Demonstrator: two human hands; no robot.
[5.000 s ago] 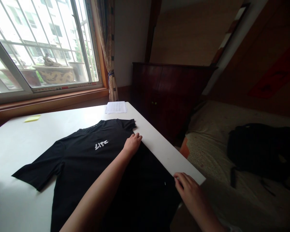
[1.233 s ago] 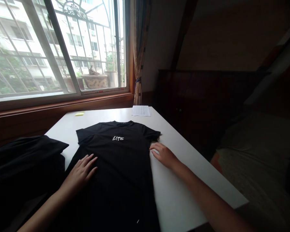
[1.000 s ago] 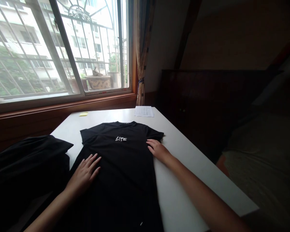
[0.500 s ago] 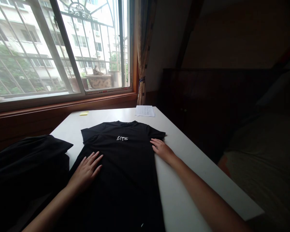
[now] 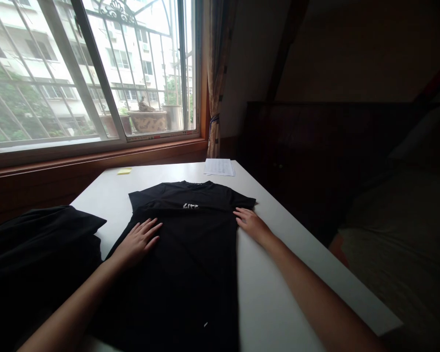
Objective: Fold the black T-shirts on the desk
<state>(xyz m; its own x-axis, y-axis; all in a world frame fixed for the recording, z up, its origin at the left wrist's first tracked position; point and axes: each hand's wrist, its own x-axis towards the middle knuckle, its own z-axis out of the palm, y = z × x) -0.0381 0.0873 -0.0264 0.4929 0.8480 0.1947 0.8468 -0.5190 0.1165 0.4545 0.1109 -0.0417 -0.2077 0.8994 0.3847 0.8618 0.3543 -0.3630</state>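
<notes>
Evidently, both hands (image 5: 138, 242) (image 5: 253, 226) touch the black T-shirt (image 5: 190, 259).

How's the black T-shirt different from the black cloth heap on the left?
The black T-shirt lies spread out; the black cloth heap is bunched up. The T-shirt shows white lettering; the heap shows none. Both are black cloth.

Here's the shirt (image 5: 190, 269) on the table (image 5: 275, 288), neck at the far end. L hand (image 5: 139, 240) on its L side, R hand (image 5: 253, 224) at its R edge, just nearer than the R sleeve. Clothes (image 5: 40, 244) over on the L. Papers (image 5: 219, 167) back R corner, sticky notes (image 5: 124, 171) back L. Window (image 5: 146, 63) behind, w/ pot (image 5: 148, 122) outside, curtain (image 5: 214, 98) R of it; bed (image 5: 399, 234) far R.
</notes>
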